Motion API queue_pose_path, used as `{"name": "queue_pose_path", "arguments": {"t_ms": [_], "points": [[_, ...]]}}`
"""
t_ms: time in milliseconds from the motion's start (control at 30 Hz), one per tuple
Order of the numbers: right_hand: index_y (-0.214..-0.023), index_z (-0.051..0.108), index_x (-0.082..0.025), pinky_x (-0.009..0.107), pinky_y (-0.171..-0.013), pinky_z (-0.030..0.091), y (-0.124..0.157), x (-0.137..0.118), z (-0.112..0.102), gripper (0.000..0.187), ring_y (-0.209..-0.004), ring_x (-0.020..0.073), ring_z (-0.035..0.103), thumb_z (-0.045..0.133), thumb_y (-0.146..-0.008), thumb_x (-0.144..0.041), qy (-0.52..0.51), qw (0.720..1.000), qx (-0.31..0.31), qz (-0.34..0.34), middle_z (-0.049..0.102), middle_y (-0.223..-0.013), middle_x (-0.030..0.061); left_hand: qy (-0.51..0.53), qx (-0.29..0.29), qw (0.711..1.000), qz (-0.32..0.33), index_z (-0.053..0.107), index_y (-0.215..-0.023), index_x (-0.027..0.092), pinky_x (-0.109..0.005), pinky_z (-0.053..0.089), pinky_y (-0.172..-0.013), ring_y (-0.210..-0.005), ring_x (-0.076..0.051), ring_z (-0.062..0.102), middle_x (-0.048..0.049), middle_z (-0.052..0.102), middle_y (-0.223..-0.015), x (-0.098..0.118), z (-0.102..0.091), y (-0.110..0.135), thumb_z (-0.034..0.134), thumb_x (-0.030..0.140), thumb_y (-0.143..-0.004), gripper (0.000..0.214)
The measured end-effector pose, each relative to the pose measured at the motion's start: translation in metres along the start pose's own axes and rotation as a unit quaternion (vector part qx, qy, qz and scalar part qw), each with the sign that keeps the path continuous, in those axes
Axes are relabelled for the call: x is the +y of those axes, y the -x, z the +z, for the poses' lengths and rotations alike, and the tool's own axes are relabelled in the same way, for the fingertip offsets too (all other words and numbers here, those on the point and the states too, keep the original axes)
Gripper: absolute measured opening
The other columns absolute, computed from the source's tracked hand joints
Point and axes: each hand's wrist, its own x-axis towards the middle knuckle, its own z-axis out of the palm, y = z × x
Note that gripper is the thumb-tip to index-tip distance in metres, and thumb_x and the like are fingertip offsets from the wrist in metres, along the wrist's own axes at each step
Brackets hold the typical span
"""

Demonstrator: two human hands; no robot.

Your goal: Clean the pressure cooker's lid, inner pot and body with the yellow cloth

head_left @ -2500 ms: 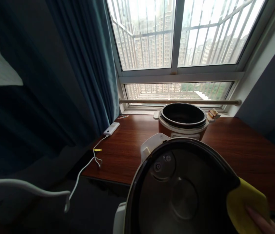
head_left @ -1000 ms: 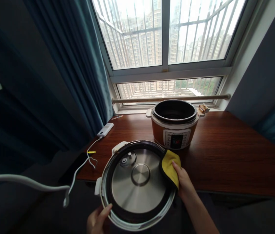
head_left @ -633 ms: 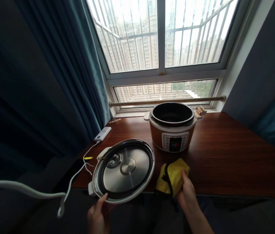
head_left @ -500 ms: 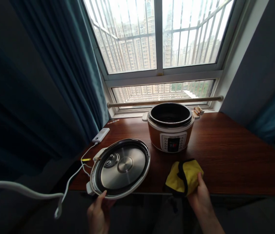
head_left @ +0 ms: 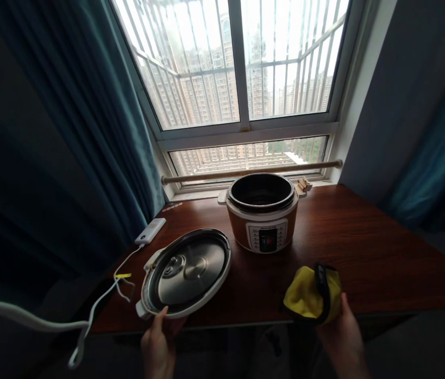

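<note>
My left hand (head_left: pixel 158 337) grips the near rim of a round pot lid (head_left: pixel 195 269), thumb over the edge and fingers beneath. The lid's shiny metal underside faces up, and it is tilted above the table's front left part. In my right hand (head_left: pixel 343 331) is a bunched yellow cloth (head_left: pixel 307 295) with black edging, near the table's front edge. Behind them stands an electric pressure cooker (head_left: pixel 241 226), brown and white with a control panel on its front. It has no lid on, and its dark inner pot (head_left: pixel 262 190) shows.
A white power bank (head_left: pixel 150 231) lies at the table's left edge, with a white cable (head_left: pixel 106 295) running from it past the front left. The wooden table (head_left: pixel 348 231) meets a barred window (head_left: pixel 206 95). A blue curtain (head_left: pixel 99 105) hangs at left.
My view has shifted slightly to the right. The lid is tilted more steeply in my left hand. The yellow cloth has moved right, nearer the table's edge, and turned in my right hand.
</note>
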Motion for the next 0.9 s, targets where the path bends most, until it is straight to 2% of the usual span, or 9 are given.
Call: {"name": "queue_pose_path", "arguments": {"t_ms": [200,267,333,400,467,533,600,667,900], "points": [[-0.091,0.071,-0.028,0.048,-0.105,0.027,0.003,0.003,0.006,0.036,-0.109,0.0225,0.055,0.039,-0.087,-0.046,-0.027,0.999,0.009,0.017,0.071,-0.09,0.0011,-0.026,-0.016,0.999,-0.014,0.059,-0.079,0.014,-0.036,0.056,-0.057,-0.056,-0.02,0.065,-0.0012,0.068,-0.06,-0.002,-0.003,-0.013,0.053,0.019,-0.074,0.008],[-0.091,0.071,-0.027,0.049,-0.105,0.026,0.003,0.004,0.006,0.037,-0.109,0.0229,0.056,0.038,-0.088,-0.044,-0.024,1.0,-0.005,0.019,0.071,-0.091,0.0017,-0.062,-0.029,0.997,-0.016,0.058,-0.079,0.014,-0.036,0.055,-0.056,-0.056,-0.022,0.066,-0.0027,0.068,-0.059,-0.004,-0.009,-0.018,0.053,0.025,-0.076,0.013],[-0.092,0.071,-0.025,0.049,-0.105,0.026,0.003,0.007,0.004,0.038,-0.108,0.0231,0.056,0.036,-0.09,-0.04,-0.01,1.0,-0.016,0.016,0.071,-0.092,0.0031,-0.13,-0.035,0.991,-0.018,0.059,-0.075,0.013,-0.035,0.053,-0.053,-0.054,-0.023,0.065,-0.0049,0.066,-0.055,-0.006,-0.017,-0.023,0.053,0.038,-0.077,0.026],[-0.094,0.07,-0.023,0.05,-0.105,0.026,0.004,0.011,0.003,0.037,-0.108,0.0232,0.056,0.037,-0.09,-0.037,0.012,1.0,-0.02,0.001,0.07,-0.094,0.0044,-0.218,-0.04,0.975,-0.009,0.059,-0.067,0.012,-0.033,0.05,-0.047,-0.05,-0.024,0.063,-0.0076,0.064,-0.051,-0.007,-0.027,-0.028,0.049,0.058,-0.074,0.047],[-0.098,0.069,-0.023,0.051,-0.105,0.025,0.006,0.015,0.003,0.034,-0.108,0.024,0.056,0.039,-0.089,-0.037,0.033,0.999,-0.012,-0.019,0.07,-0.096,0.0053,-0.294,-0.054,0.954,0.018,0.058,-0.059,0.013,-0.034,0.048,-0.044,-0.049,-0.026,0.062,-0.0101,0.063,-0.05,-0.008,-0.036,-0.032,0.042,0.077,-0.063,0.066],[-0.101,0.068,-0.022,0.053,-0.105,0.024,0.006,0.016,0.003,0.035,-0.109,0.0253,0.056,0.041,-0.088,-0.04,0.044,0.998,0.002,-0.035,0.069,-0.1,0.0058,-0.335,-0.073,0.938,0.045,0.057,-0.056,0.015,-0.034,0.047,-0.045,-0.051,-0.027,0.062,-0.0111,0.064,-0.051,-0.008,-0.044,-0.033,0.035,0.088,-0.051,0.077],[-0.104,0.066,-0.022,0.053,-0.105,0.025,0.005,0.015,0.0,0.038,-0.111,0.0263,0.054,0.04,-0.088,-0.043,0.046,0.998,0.002,-0.033,0.066,-0.106,0.0061,-0.352,-0.083,0.931,0.054,0.057,-0.056,0.016,-0.034,0.048,-0.048,-0.054,-0.027,0.063,-0.0107,0.065,-0.054,-0.007,-0.05,-0.032,0.032,0.091,-0.047,0.08],[-0.108,0.065,-0.022,0.053,-0.104,0.026,0.001,0.011,-0.004,0.038,-0.113,0.0265,0.052,0.04,-0.088,-0.043,0.047,0.999,-0.011,-0.022,0.063,-0.113,0.006,-0.353,-0.088,0.93,0.05,0.058,-0.059,0.017,-0.034,0.047,-0.048,-0.056,-0.027,0.063,-0.0098,0.067,-0.058,-0.006,-0.055,-0.031,0.032,0.09,-0.048,0.078],[-0.105,0.066,-0.025,0.054,-0.103,0.027,-0.009,0.002,-0.017,0.032,-0.112,0.0264,0.053,0.042,-0.087,-0.038,0.048,0.997,-0.052,-0.015,0.061,-0.117,0.0043,-0.336,-0.093,0.937,0.019,0.063,-0.075,0.017,-0.031,0.044,-0.048,-0.051,-0.022,0.059,-0.0082,0.07,-0.067,-0.001,-0.061,-0.029,0.045,0.084,-0.051,0.074]]}}
